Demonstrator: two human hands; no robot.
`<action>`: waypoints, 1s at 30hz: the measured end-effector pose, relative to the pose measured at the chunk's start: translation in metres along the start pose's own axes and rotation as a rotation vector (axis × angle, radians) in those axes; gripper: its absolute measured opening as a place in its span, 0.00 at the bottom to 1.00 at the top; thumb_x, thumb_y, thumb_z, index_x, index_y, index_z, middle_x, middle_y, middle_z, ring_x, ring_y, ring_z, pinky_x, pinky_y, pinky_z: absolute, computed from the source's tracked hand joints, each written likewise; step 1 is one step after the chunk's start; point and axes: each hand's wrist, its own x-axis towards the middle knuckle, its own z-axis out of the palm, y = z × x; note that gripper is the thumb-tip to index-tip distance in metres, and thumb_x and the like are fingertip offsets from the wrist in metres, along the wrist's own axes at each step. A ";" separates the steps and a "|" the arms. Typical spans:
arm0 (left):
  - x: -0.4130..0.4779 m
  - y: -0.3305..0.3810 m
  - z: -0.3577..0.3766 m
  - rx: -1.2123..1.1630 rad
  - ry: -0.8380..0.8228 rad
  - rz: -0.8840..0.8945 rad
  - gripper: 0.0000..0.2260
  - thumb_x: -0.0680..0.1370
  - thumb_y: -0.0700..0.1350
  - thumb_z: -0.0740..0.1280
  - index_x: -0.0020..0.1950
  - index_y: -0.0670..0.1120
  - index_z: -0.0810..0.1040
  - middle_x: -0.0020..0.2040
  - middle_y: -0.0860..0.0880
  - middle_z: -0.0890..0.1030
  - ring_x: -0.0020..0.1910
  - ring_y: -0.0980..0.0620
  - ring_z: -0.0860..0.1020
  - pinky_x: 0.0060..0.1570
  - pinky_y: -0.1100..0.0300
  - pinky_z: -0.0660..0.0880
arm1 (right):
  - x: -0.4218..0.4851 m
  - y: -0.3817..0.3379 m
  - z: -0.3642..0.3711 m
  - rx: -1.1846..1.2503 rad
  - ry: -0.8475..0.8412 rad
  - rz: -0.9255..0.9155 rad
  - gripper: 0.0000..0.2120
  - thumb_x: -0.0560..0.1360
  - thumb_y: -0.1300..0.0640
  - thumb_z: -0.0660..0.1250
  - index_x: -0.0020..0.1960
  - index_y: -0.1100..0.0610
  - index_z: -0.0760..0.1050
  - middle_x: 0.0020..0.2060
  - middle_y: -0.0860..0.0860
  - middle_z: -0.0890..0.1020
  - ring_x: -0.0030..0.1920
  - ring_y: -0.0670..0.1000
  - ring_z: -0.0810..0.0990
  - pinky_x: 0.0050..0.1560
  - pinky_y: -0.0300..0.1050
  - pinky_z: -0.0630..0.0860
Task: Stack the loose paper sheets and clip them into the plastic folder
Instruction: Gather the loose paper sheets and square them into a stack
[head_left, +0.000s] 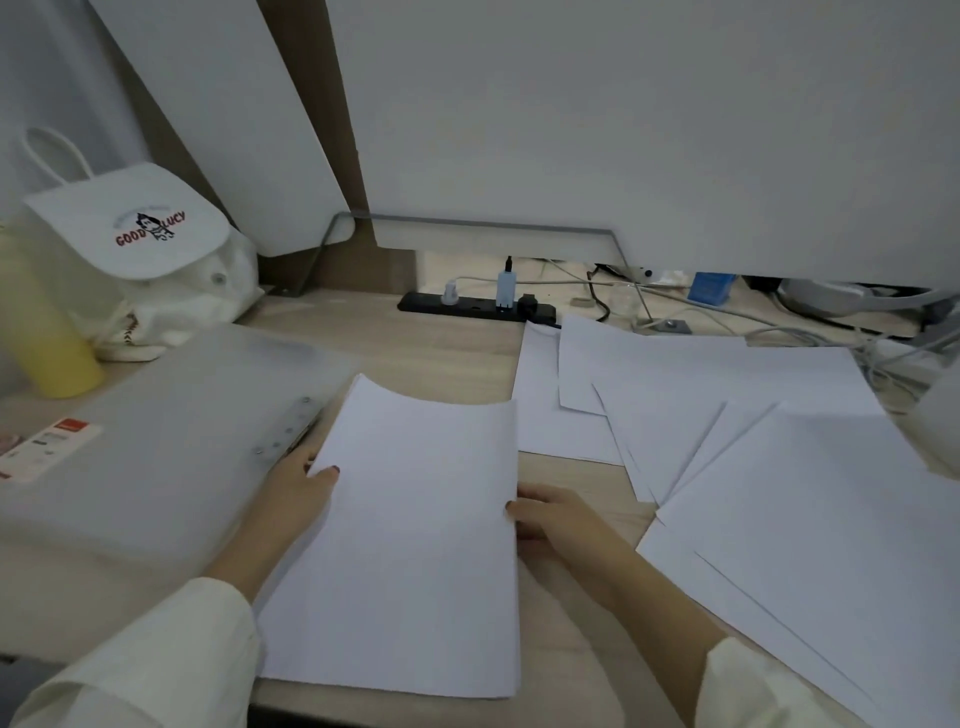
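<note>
Two hands hold a stack of white paper (415, 540) on the wooden surface (447, 358). The left hand (296, 493) grips the left edge of the stack, thumb on top. The right hand (556, 519) grips the right edge. The far end of the stack curls up a little. The see-through plastic folder (156, 441) lies flat just left of the stack, with its metal clip (288, 431) near the left hand. More loose sheets (753, 441) lie spread out on the right.
</note>
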 end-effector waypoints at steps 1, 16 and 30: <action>0.000 -0.001 -0.001 -0.001 0.005 0.003 0.11 0.77 0.37 0.61 0.59 0.42 0.74 0.55 0.45 0.77 0.49 0.48 0.73 0.51 0.57 0.66 | -0.003 -0.003 -0.006 -0.003 0.030 0.004 0.13 0.75 0.65 0.60 0.58 0.63 0.76 0.53 0.61 0.83 0.46 0.52 0.82 0.46 0.39 0.78; -0.065 0.126 0.121 -0.033 -0.383 0.443 0.19 0.80 0.45 0.60 0.71 0.47 0.65 0.74 0.50 0.62 0.72 0.53 0.61 0.67 0.63 0.58 | -0.104 0.028 -0.209 0.035 0.905 0.086 0.26 0.76 0.65 0.62 0.72 0.60 0.62 0.72 0.61 0.64 0.71 0.63 0.63 0.68 0.56 0.61; -0.077 0.145 0.217 -0.006 -0.730 0.250 0.18 0.78 0.42 0.61 0.68 0.42 0.69 0.58 0.48 0.75 0.48 0.51 0.75 0.42 0.63 0.72 | -0.104 0.061 -0.217 0.416 0.731 0.159 0.02 0.76 0.67 0.61 0.45 0.65 0.71 0.40 0.59 0.76 0.38 0.58 0.73 0.36 0.48 0.69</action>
